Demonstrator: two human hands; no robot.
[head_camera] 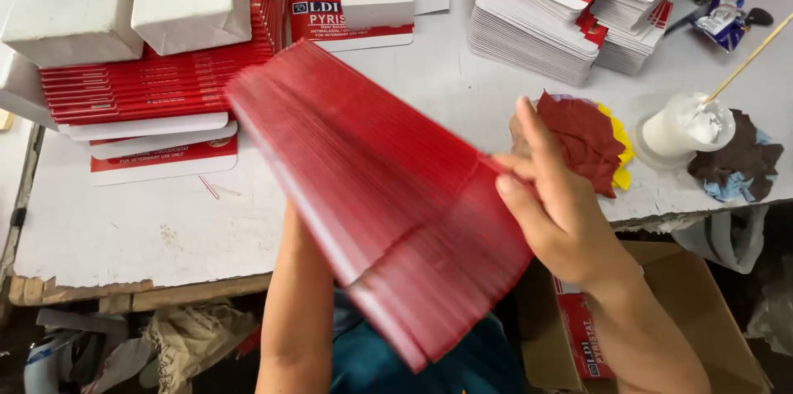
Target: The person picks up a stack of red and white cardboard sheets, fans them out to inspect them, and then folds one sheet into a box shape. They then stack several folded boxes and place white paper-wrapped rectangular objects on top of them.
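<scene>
A thick fanned stack of red flat cartons (380,196) is held slanted over the table's front edge, blurred by motion. My right hand (557,212) grips its right side, thumb on top. My left hand is hidden under the stack; only the forearm (297,311) shows below it. A red rag (582,140) over a yellow one lies just beyond my right hand.
White worktable (149,229) with a worn front edge. Red carton stack under white blocks (132,88) at back left. Grey-edged carton piles (537,30) at back right. Glue pot with a stick (686,125), dark rag (743,163). Open cardboard box (702,320) below right.
</scene>
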